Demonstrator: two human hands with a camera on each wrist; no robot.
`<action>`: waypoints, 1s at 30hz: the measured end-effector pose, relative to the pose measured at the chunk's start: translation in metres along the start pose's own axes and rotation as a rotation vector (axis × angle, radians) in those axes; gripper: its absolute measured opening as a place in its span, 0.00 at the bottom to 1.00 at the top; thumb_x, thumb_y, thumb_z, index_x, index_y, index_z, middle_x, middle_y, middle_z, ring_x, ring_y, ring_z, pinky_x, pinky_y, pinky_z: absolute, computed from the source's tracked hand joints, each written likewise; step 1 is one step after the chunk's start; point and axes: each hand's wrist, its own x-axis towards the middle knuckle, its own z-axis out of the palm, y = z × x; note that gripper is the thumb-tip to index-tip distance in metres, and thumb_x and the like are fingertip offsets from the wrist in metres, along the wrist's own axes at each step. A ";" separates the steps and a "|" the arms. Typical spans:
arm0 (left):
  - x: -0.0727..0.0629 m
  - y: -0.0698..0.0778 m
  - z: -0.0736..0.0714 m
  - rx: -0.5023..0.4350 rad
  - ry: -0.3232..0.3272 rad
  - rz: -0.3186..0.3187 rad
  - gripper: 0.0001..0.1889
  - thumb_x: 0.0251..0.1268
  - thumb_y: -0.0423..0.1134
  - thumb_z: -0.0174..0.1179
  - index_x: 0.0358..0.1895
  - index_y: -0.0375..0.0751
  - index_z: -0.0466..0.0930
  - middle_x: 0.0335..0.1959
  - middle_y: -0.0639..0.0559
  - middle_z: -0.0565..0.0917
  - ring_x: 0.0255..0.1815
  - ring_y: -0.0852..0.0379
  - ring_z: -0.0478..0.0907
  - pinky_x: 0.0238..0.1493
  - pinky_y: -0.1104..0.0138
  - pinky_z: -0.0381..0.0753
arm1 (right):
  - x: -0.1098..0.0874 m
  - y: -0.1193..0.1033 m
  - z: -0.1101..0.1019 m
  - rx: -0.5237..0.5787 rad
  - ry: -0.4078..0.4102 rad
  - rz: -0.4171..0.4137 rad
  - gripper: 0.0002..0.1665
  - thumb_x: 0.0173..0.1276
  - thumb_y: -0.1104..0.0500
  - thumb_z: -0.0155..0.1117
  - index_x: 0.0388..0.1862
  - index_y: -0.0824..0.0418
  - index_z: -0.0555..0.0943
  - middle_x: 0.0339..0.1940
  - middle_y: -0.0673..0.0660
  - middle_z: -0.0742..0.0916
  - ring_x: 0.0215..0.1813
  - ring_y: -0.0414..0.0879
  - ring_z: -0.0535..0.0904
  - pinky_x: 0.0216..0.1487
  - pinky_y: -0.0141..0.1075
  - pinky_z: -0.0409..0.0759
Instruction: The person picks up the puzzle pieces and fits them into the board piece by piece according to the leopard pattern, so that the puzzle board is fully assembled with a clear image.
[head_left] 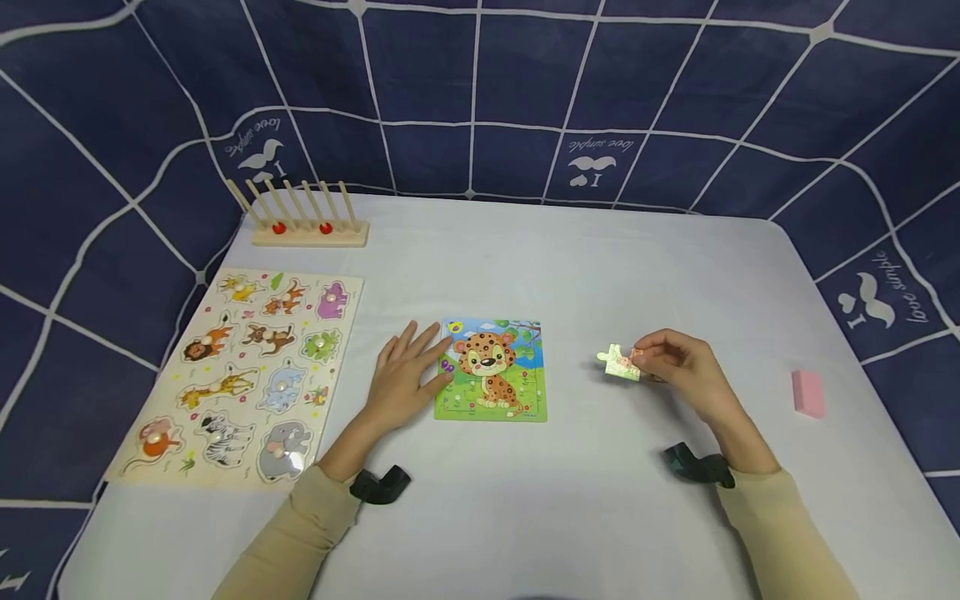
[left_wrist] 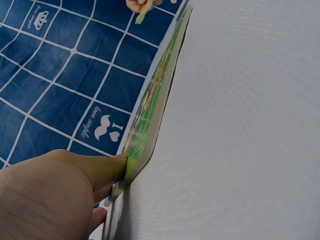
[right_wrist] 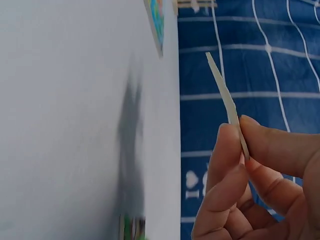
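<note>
A square leopard jigsaw puzzle point(head_left: 491, 392) lies on the white table in the head view, its picture facing up. My left hand point(head_left: 405, 379) rests at its left side with fingers spread. In the left wrist view, the left thumb point(left_wrist: 107, 167) touches the puzzle's edge point(left_wrist: 160, 110). To the right, my right hand point(head_left: 686, 367) pinches a jigsaw piece point(head_left: 621, 363) between thumb and fingers, held above the table. The right wrist view shows this piece point(right_wrist: 225, 95) edge-on, thin and slightly bent; its picture side is hidden there.
A wooden animal peg puzzle point(head_left: 247, 392) covers the table's left side. Behind it stands a wooden peg rack point(head_left: 311, 235) with red beads. A pink block point(head_left: 808, 393) lies at the right. A small striped thing point(right_wrist: 132, 227), unclear, shows at the right wrist view's bottom.
</note>
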 end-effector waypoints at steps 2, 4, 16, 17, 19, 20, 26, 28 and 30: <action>0.000 0.000 0.000 0.001 -0.001 0.000 0.30 0.68 0.49 0.59 0.71 0.45 0.68 0.77 0.45 0.60 0.81 0.40 0.43 0.77 0.45 0.37 | 0.003 -0.006 0.007 0.016 -0.011 0.009 0.13 0.66 0.64 0.66 0.45 0.72 0.79 0.34 0.45 0.86 0.32 0.37 0.83 0.34 0.30 0.83; 0.000 0.000 0.000 0.000 0.000 -0.002 0.30 0.68 0.49 0.59 0.71 0.45 0.68 0.77 0.45 0.60 0.81 0.40 0.43 0.77 0.45 0.37 | 0.006 -0.011 0.016 0.019 -0.028 0.019 0.13 0.66 0.64 0.67 0.45 0.71 0.80 0.35 0.49 0.86 0.32 0.38 0.83 0.34 0.31 0.83; 0.002 0.002 0.002 -0.013 0.001 -0.001 0.30 0.68 0.49 0.58 0.71 0.45 0.68 0.77 0.45 0.60 0.81 0.40 0.43 0.77 0.44 0.38 | 0.022 -0.038 0.093 0.083 -0.201 0.019 0.10 0.64 0.65 0.68 0.42 0.70 0.81 0.32 0.61 0.87 0.30 0.43 0.85 0.34 0.36 0.85; 0.002 0.002 0.002 -0.011 0.002 0.000 0.30 0.68 0.49 0.58 0.71 0.45 0.68 0.77 0.45 0.60 0.81 0.40 0.43 0.77 0.44 0.38 | 0.023 -0.040 0.097 0.077 -0.212 0.009 0.10 0.64 0.65 0.68 0.42 0.69 0.81 0.31 0.61 0.87 0.29 0.43 0.85 0.33 0.36 0.84; 0.002 0.002 0.002 -0.010 0.004 0.004 0.30 0.68 0.49 0.58 0.71 0.45 0.68 0.77 0.45 0.60 0.81 0.40 0.43 0.77 0.43 0.38 | 0.025 -0.045 0.106 0.065 -0.226 -0.013 0.09 0.64 0.64 0.69 0.41 0.68 0.82 0.30 0.59 0.87 0.29 0.45 0.85 0.32 0.35 0.84; 0.002 0.002 0.002 -0.010 0.004 0.006 0.30 0.68 0.49 0.58 0.71 0.45 0.68 0.77 0.45 0.60 0.81 0.40 0.43 0.77 0.43 0.38 | 0.025 -0.047 0.109 0.058 -0.230 -0.024 0.09 0.63 0.64 0.69 0.40 0.67 0.82 0.30 0.59 0.87 0.29 0.46 0.85 0.31 0.35 0.83; 0.003 0.001 0.003 -0.008 -0.003 0.004 0.30 0.68 0.49 0.58 0.71 0.46 0.68 0.77 0.45 0.60 0.81 0.40 0.43 0.77 0.43 0.38 | 0.027 -0.050 0.126 0.036 -0.248 -0.060 0.09 0.62 0.65 0.70 0.40 0.67 0.83 0.28 0.57 0.87 0.27 0.47 0.85 0.29 0.33 0.82; 0.003 0.000 0.002 -0.005 -0.004 0.003 0.30 0.68 0.49 0.58 0.71 0.46 0.67 0.77 0.46 0.60 0.81 0.40 0.43 0.77 0.44 0.38 | 0.028 -0.049 0.130 0.023 -0.252 -0.069 0.08 0.62 0.65 0.70 0.40 0.66 0.83 0.28 0.56 0.87 0.26 0.45 0.85 0.29 0.32 0.81; 0.003 0.000 0.002 -0.003 -0.003 0.001 0.30 0.68 0.49 0.58 0.71 0.46 0.67 0.77 0.45 0.60 0.81 0.40 0.43 0.77 0.44 0.38 | 0.028 -0.048 0.133 0.008 -0.252 -0.080 0.08 0.61 0.65 0.71 0.39 0.65 0.83 0.27 0.56 0.87 0.26 0.43 0.84 0.28 0.30 0.80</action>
